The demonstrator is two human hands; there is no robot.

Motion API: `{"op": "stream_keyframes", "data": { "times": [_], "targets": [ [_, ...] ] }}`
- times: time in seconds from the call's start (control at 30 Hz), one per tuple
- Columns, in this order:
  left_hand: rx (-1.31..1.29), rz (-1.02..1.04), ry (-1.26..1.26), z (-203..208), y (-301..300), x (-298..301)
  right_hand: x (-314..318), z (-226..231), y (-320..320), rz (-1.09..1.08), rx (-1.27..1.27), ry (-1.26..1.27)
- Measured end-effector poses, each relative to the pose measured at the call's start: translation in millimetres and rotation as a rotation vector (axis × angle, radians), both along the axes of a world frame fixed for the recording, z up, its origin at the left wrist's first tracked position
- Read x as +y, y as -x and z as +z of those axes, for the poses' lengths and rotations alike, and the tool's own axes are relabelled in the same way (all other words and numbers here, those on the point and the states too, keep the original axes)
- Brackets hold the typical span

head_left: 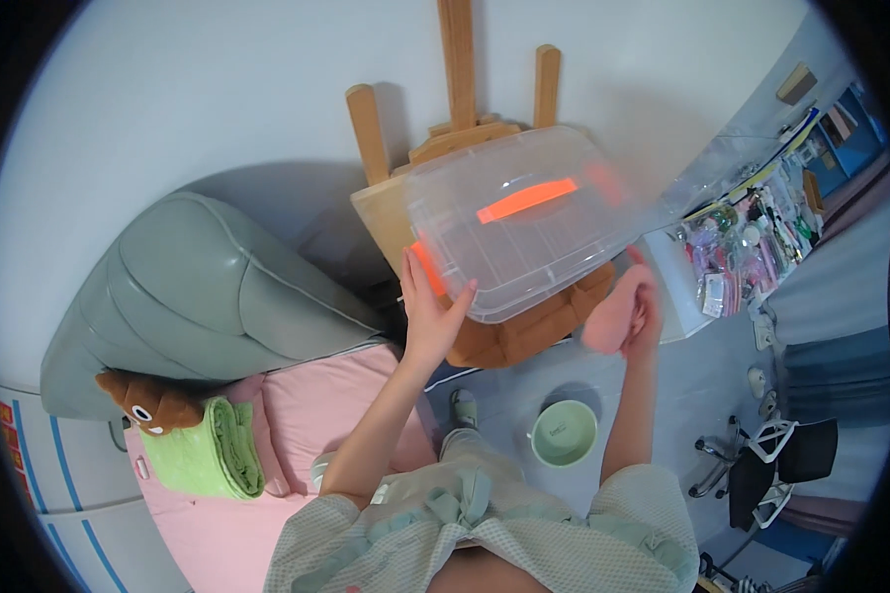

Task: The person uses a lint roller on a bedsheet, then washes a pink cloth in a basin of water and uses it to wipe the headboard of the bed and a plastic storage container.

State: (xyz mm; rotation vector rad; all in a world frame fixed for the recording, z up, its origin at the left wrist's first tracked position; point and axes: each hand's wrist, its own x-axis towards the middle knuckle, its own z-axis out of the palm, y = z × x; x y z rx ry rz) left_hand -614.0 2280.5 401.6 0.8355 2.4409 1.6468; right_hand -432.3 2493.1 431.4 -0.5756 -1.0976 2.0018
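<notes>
In front of me is a clear plastic storage box (554, 252) with its lid on, an orange handle (529, 200) across the top and orange side latches. My left hand (432, 314) rests against the box's near left corner, fingers stretched along the orange latch (427, 267) and thumb apart on the lid's edge. To the right of the box, my right hand (646, 318) is closed around a bunched pink cloth (611, 318), which hangs apart from the lid. Beneath the box shows a brown item with creases (529, 331).
A wooden frame with upright posts (459, 64) stands behind the box. At left are a grey-green padded headboard (178, 287), a pink bed (336, 395), a folded green towel (208, 455) and a brown plush (148, 400). A green basin (564, 433) sits on the floor; a cluttered desk (677, 287) and office chair (806, 460) stand right.
</notes>
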Motion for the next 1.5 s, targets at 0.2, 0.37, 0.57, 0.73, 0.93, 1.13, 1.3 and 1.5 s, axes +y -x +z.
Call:
{"op": "stream_keyframes", "data": {
  "times": [0.2, 0.37, 0.57, 0.73, 0.93, 1.13, 1.3, 1.5],
  "targets": [
    [-0.021, 0.057, 0.017, -8.2, -5.3, 22.9, 100.0, -6.3, -4.5, -0.032, -0.197, 0.053],
    [0.051, 0.027, 0.063, -10.9, -5.2, 21.4, 130.5, -27.1, 2.8, 0.088, -0.23, 0.094],
    [-0.004, 0.0, -0.048, -13.1, -5.4, 20.2, 117.7, -33.7, 16.6, 0.094, -0.132, 0.08],
    [0.075, 0.014, 0.036, -6.1, -8.1, 19.9, 111.7, -34.2, 12.0, 0.044, -0.17, 0.023],
    [0.105, -0.053, -0.029, -1.7, -7.1, 12.7, 93.2, -18.1, 7.8, -0.014, 0.047, -0.01],
    [0.013, -0.14, -0.319, 22.8, -15.9, -11.4, 54.6, -10.0, -11.2, -0.081, 0.078, -0.005],
    [-0.478, -0.23, -0.758, 34.4, -23.7, -71.3, -20.7, -10.6, -4.0, -0.306, 0.178, 0.074],
    [-0.623, -0.213, -0.809, 10.3, -29.6, -151.0, -88.6, -86.3, -44.4, -0.305, 0.157, 0.047]
  ]
}}
